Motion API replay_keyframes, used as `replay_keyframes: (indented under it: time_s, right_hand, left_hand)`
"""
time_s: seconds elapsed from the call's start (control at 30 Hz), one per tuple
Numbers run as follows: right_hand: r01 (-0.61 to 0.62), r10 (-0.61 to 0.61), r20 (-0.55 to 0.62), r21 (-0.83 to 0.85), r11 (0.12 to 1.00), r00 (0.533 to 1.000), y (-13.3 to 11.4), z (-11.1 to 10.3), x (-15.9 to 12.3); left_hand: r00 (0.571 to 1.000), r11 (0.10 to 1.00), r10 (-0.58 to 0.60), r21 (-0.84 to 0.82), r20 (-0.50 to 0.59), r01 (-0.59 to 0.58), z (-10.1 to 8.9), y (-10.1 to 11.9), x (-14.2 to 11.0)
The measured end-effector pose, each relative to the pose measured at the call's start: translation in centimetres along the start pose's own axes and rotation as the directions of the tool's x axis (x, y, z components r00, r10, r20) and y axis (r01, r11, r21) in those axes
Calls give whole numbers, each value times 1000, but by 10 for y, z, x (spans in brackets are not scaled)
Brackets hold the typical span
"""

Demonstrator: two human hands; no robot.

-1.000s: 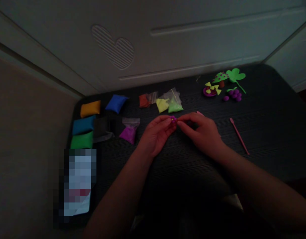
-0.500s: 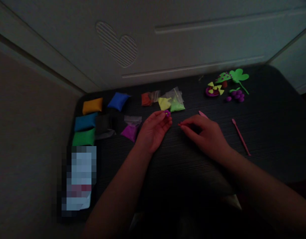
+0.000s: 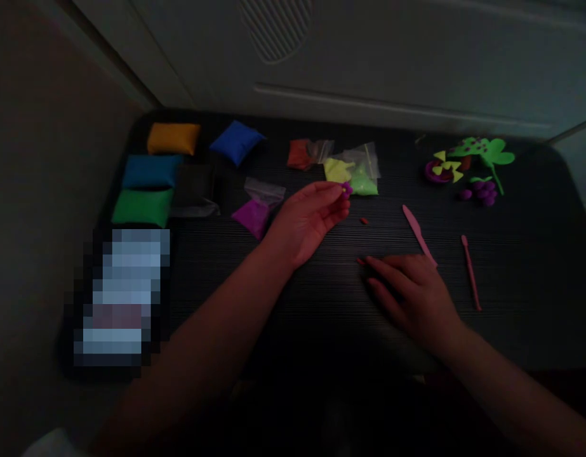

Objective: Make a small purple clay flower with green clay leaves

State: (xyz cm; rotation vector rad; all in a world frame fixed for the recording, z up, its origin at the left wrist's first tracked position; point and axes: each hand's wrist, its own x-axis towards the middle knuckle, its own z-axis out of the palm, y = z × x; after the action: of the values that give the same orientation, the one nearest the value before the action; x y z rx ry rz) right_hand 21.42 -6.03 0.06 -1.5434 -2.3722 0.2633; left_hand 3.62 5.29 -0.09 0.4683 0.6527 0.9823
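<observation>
Using the pink knife [image 3: 419, 235] as my marker here, since it's lying flat on the dark table [image 3: 312, 311]; the left hand [image 3: 312, 222] is up to the left of the knife, thumb and fingertips pinching a tiny purple flower [image 3: 346, 190] with a yellow middle; the right hand [image 3: 411, 289] is just on the near side of the knife, so close it's right by the knife's near end; its thumb and finger are loosely parted, with a little red bit [image 3: 360, 261] right at the index fingertip, though I can't tell if they're actually touching; another red bit [image 3: 364, 221] lies on the table left of the knife, on its own.

Right of the knife there's a thin pink stick [image 3: 471, 273]; beyond the knife and a bit right sits a purple dish [image 3: 432, 176] with yellow pieces [image 3: 440, 166] in it, then some purple grapes [image 3: 486, 192] and a green clover-looking thing [image 3: 497, 152] further right.

Back and left of the knife are the light green bag [image 3: 364, 184], the yellow bag [image 3: 337, 170] and the red bag [image 3: 299, 154]; well left of it are the purple bag [image 3: 252, 218], blue packet [image 3: 237, 143] and orange packet [image 3: 173, 138]; it's pretty dim overall.
</observation>
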Motion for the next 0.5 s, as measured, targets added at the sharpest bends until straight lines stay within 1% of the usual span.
replay_keyframes:
  time_s: [0.1, 0.23, 0.43, 0.5]
  right_hand:
    - [17, -12, 54, -105, 994, 998, -1, -1, -3]
    - [-6, 26, 92, -206, 979, 995, -2, -1, -2]
    - [61, -31, 139, -224, 973, 990, -1, -1, 0]
    - [49, -17, 137, -235, 971, 990, -1, 0, 0]
  left_hand:
    - [1000, 1000, 1, 8, 18, -1, 1, 1, 0]
    - [1000, 1000, 15, 11, 25, -15, 1, 1, 0]
    - [1000, 1000, 18, 3, 26, -18, 1, 0, 1]
    - [1000, 1000, 15, -2, 23, -15, 2, 1, 1]
